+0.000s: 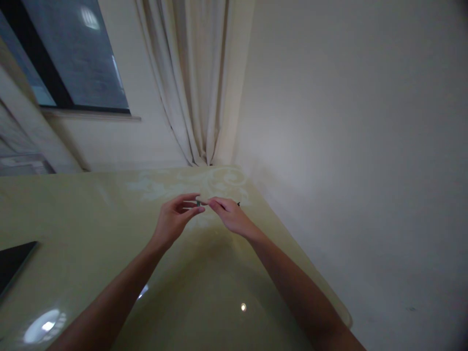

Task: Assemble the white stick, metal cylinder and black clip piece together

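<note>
Both of my hands meet above the far part of a pale, glossy table (91,214). Between the fingers and thumb of my left hand (179,212) is a small greenish object (198,202), too small to name. My right hand (226,212) is closed, its thumb and forefinger pinching a thin, light-coloured piece (203,200) that reaches to the greenish object. Whether the two pieces are joined cannot be made out. A small dark tip (239,204) shows just beyond the right hand's knuckles.
At the left edge of the table lies a flat dark object (16,263). A gathered curtain (197,87) hangs behind the table, beside a window (80,53). The wall (347,146) runs along the table's right side. A clear plastic-looking item (27,165) is at the far left.
</note>
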`<action>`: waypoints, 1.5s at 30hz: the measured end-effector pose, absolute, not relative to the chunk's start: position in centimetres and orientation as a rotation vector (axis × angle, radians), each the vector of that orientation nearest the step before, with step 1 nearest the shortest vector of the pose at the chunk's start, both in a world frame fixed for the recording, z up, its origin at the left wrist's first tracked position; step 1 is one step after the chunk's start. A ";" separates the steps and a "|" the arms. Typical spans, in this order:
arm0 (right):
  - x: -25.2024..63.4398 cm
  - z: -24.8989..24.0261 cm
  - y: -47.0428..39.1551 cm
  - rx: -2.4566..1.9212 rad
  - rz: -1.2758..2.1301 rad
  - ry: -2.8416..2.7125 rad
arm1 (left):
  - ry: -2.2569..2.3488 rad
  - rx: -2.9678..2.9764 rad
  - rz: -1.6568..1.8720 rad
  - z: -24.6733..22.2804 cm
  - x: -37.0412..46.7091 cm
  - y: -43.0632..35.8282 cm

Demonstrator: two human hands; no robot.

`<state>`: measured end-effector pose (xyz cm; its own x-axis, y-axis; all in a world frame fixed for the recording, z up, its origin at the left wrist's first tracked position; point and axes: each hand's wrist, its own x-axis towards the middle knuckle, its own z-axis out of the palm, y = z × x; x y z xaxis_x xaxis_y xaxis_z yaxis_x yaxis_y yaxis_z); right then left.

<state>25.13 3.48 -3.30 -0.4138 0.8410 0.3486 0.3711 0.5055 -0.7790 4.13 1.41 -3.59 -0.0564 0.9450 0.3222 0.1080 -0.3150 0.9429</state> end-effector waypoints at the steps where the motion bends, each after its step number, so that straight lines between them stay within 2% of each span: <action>1: 25.1 -3.3 3.5 -0.999 0.787 -2.007 | 1.171 1.488 1.455 -3.5 4.1 1.4; 45: 26.0 -1.8 2.5 -0.964 0.934 -1.919 | 1.172 1.621 1.504 -2.8 4.4 0.7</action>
